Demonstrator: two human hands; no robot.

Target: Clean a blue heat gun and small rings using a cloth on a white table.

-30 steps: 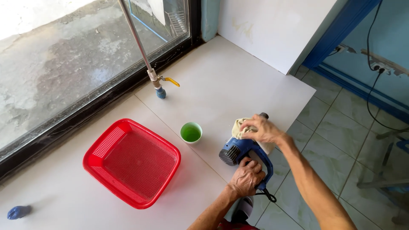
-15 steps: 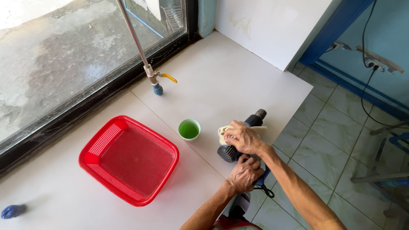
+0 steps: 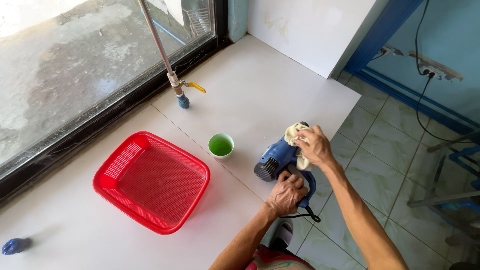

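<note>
- Blue power drill (image 3: pixel 276 159): lies on its side at the white counter (image 3: pixel 260 95) edge, near me.
- My left hand (image 3: pixel 286 194): fingers curled tight round the drill's handle, steadying it.
- My right hand (image 3: pixel 314 146): fingers pinched shut on a cream rag (image 3: pixel 296 134), pressed vs. the drill's top.
- Green cup (image 3: pixel 221 145), red basket (image 3: pixel 151 181): to the left, apart from the drill.

Blue power tool (image 3: pixel 275 159): front end hidden under cream cloth (image 3: pixel 296 134) and right hand (image 3: pixel 314 146); grip covered by left hand (image 3: pixel 286 194). Small blue object (image 3: pixel 15 245) at bench's left end too blurred to identify. Foot below bench edge mostly hidden.
</note>
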